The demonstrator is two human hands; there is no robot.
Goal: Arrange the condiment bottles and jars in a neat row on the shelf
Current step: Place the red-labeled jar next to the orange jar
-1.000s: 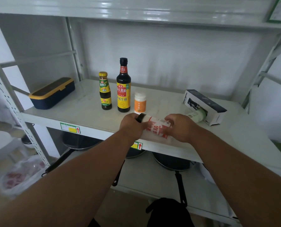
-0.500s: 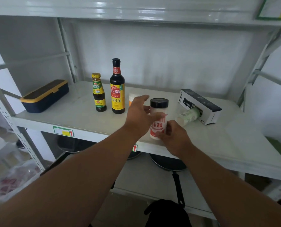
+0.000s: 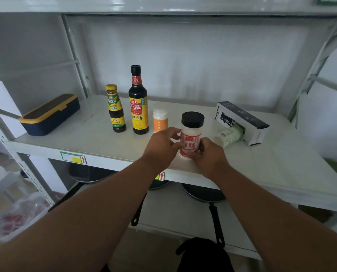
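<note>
While it stands upright on the smooth shelf [image 3: 85,142], both hands grip the black-capped cylindrical plastic jar [image 3: 191,134].

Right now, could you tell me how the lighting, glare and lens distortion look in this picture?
Head view: dim, bluish light; glare streaks on the glossy upper shelf; the wide lens bows the shelf posts outward. The soy sauce bottle label reads clearly, while the jar held by the left hand and right hand looks slightly soft.
</note>
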